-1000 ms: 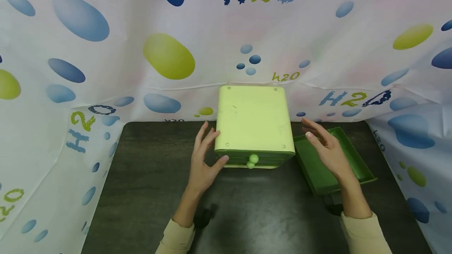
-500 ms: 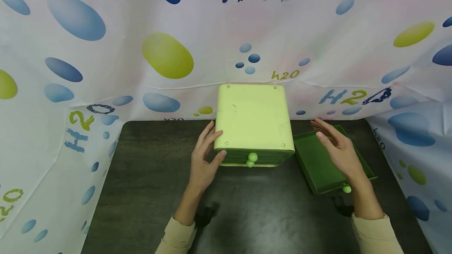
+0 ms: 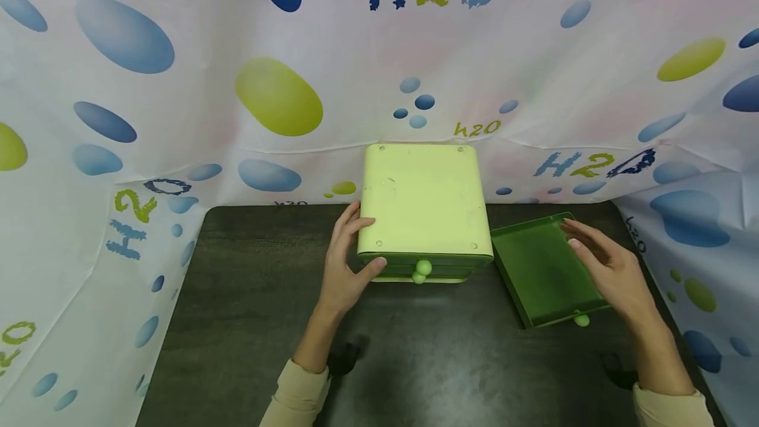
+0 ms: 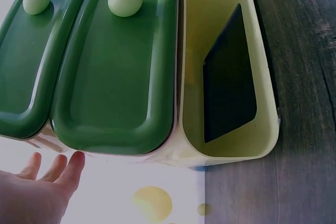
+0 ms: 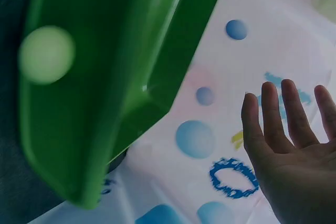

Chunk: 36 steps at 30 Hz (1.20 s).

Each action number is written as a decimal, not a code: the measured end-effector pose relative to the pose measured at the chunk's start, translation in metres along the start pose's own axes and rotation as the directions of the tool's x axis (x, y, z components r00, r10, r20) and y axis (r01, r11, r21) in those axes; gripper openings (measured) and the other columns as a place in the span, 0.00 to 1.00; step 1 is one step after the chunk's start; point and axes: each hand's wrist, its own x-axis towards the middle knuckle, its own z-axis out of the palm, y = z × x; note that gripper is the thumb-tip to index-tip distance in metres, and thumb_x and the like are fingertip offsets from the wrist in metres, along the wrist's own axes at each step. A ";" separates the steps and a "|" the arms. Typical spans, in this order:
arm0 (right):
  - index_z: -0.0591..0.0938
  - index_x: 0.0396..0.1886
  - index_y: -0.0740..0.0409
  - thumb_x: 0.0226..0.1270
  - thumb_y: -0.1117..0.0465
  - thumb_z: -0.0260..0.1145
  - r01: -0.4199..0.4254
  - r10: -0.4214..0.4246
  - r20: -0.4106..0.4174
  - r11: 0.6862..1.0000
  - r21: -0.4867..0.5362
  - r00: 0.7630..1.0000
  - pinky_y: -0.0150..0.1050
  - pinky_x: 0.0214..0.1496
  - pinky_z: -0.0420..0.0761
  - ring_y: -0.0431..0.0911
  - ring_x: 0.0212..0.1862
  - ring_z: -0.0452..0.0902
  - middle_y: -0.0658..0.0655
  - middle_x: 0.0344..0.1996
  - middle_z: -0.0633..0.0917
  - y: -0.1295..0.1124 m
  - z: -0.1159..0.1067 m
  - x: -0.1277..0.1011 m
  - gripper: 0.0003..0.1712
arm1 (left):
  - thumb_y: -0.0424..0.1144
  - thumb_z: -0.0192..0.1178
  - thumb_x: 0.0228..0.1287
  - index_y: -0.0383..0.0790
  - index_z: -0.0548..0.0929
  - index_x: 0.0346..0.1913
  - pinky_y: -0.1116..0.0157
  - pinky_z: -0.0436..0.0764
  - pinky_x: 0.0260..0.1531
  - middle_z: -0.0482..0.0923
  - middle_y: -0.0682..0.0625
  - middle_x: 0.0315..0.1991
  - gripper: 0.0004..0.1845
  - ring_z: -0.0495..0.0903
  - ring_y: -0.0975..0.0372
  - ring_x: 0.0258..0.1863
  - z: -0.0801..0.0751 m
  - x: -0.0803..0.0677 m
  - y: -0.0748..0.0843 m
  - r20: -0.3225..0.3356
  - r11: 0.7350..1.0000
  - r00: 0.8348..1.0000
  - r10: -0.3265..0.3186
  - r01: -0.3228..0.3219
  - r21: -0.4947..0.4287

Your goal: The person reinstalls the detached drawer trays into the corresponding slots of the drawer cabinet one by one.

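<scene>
A pale yellow mini drawer cabinet (image 3: 423, 199) stands at the table's back edge. In the left wrist view it shows two green drawer fronts (image 4: 113, 72) with round pale knobs, beside a vacant bay (image 4: 228, 77). My left hand (image 3: 342, 275) is at the cabinet's left side, fingers straight and spread, thumb by the front corner. To the right lies a removed green drawer (image 3: 539, 269), its knob (image 3: 582, 320) toward me. Over that drawer's right edge hovers my right hand (image 3: 619, 279); in the right wrist view its fingers (image 5: 270, 116) are extended, holding nothing.
A white curtain (image 3: 350, 45) printed with blue and lime spots surrounds the back and both sides of the dark table (image 3: 249, 321). The drawer's back left corner lies close beside the cabinet.
My right hand has moved right and toward me, from above the drawer's middle to its right edge, uncovering the drawer's knob. My left hand stays by the cabinet, barely shifted.
</scene>
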 end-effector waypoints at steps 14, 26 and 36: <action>0.73 0.71 0.45 0.77 0.52 0.58 -0.035 0.033 -0.060 0.999 -0.039 0.998 0.14 0.43 0.66 0.18 0.50 0.67 0.29 0.56 0.74 0.028 -0.024 0.004 0.25 | 0.45 0.69 0.64 0.34 0.65 0.73 0.35 0.50 0.68 0.39 0.40 0.79 0.40 0.41 0.47 0.78 0.000 0.002 0.012 0.038 0.993 0.993 -0.110 0.108 0.051; 0.73 0.72 0.48 0.74 0.48 0.62 -0.155 0.146 -0.067 0.972 -0.174 0.987 0.21 0.36 0.66 0.16 0.44 0.59 0.57 0.63 0.74 0.062 -0.033 -0.007 0.29 | 0.59 0.67 0.62 0.44 0.65 0.74 0.38 0.54 0.69 0.38 0.49 0.80 0.43 0.41 0.54 0.79 0.005 0.005 -0.013 0.045 0.995 0.995 -0.086 0.084 0.051; 0.75 0.70 0.49 0.73 0.51 0.64 -0.167 0.156 -0.102 0.979 -0.115 0.982 0.18 0.35 0.66 0.16 0.43 0.64 0.34 0.50 0.74 0.078 -0.031 -0.008 0.27 | 0.65 0.66 0.58 0.46 0.62 0.76 0.37 0.52 0.69 0.37 0.49 0.81 0.49 0.41 0.55 0.79 0.010 0.007 -0.017 0.036 0.994 0.994 -0.104 0.103 0.046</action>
